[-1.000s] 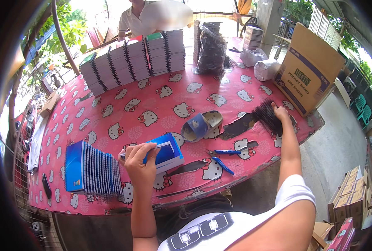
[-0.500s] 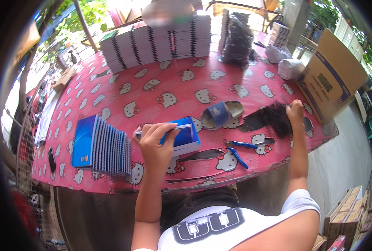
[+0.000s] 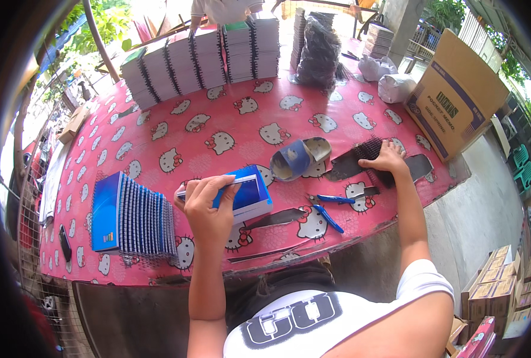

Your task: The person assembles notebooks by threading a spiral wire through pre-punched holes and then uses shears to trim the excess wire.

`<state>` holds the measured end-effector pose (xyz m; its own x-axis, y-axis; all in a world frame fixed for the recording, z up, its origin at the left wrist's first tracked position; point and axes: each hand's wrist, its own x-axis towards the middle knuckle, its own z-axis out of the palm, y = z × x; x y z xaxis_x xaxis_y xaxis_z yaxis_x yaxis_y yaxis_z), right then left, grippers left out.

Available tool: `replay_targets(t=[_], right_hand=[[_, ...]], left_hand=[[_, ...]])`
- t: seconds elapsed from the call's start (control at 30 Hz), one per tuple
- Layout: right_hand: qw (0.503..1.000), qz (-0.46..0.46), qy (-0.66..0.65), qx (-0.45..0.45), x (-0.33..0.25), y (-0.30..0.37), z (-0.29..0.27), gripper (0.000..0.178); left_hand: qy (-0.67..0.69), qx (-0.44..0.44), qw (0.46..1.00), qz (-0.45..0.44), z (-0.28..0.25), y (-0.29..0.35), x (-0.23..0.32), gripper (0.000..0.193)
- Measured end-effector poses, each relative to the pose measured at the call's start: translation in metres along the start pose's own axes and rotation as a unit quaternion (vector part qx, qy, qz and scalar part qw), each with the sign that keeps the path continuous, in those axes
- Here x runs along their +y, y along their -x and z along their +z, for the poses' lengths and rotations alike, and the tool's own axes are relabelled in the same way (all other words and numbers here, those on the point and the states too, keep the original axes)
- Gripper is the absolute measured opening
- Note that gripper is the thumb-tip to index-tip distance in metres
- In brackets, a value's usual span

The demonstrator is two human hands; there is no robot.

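My left hand pinches a thin, unbound notepad between thumb and fingers, just above a short stack of blue-covered pads. Over to the right, my right hand rests with fingers spread on a pile of black spiral binding coils. These coils lie across a dark, worn patch of the table. Between my hands sit a blue slide sandal and, nearer me, blue-handled cutting pliers. To the left of my left hand stands a stack of blue spiral notebooks.
The pink patterned tablecloth is torn near the front edge. Tall rows of spiral-bound books line the back, beside a black-wrapped bundle. A cardboard box stands at the right edge. Another person is behind the books.
My right hand has shifted left from the coils' far end onto the pile, and its fingers have spread. My left hand keeps its pinch on the notepad. The view has turned slightly.
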<state>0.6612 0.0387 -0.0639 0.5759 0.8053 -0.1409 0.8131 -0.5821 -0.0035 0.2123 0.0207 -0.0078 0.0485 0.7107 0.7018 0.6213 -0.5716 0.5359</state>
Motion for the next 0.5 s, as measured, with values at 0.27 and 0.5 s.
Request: replay_targets(t=[0.27, 0.5], right_hand=[[0.996, -0.023, -0.063, 0.067, 0.028, -0.004, 0.005, 0.111], [0.983, -0.01, -0.094, 0.16, 0.036, -0.005, 0.004, 0.057]], left_hand=[[0.004, -0.005, 1.0, 0.0, -0.002, 0.003, 0.001, 0.014], [-0.015, -0.011, 1.0, 0.008, -0.004, 0.001, 0.005, 0.015]])
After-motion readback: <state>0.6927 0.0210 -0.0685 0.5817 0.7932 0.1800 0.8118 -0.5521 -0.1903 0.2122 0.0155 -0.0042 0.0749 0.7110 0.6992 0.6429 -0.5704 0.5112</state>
